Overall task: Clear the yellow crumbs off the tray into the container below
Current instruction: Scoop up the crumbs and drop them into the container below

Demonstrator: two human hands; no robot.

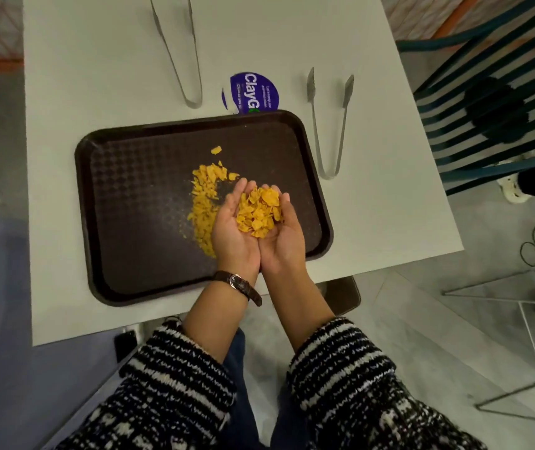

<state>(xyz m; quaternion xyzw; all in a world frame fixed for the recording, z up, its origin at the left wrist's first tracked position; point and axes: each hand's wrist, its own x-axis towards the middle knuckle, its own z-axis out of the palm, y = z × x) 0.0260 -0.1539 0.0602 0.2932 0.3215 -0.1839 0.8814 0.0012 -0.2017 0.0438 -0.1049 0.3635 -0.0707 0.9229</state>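
Left hand [232, 228] and right hand [284, 233]: cupped side by side, palms up, little-finger edges touching, fingers half curled into a bowl that carries a heap of yellow crumbs [259, 212]; neither hand pinches anything, the load simply rests in the hollow. Position: above the right half of the brown tray [123, 254], near its front edge. Remaining crumbs [204, 203]: a curved band on the tray floor just left of the left hand, its long axis running front to back, with one stray flake [216, 150] farther back (the left hand is the nearer one for that band). Container [345, 295]: only a dark brown corner shows below the counter [373, 203] edge, just right of the right forearm and toward the person; its opening cannot be made out. Judgement: the loaded hands must travel back and a little right, clear of the counter edge, then part or tip to drop the load; another scoop looks necessary afterwards. Also present, unused: two metal tongs [327, 125] and a purple sticker [254, 92] behind the tray.
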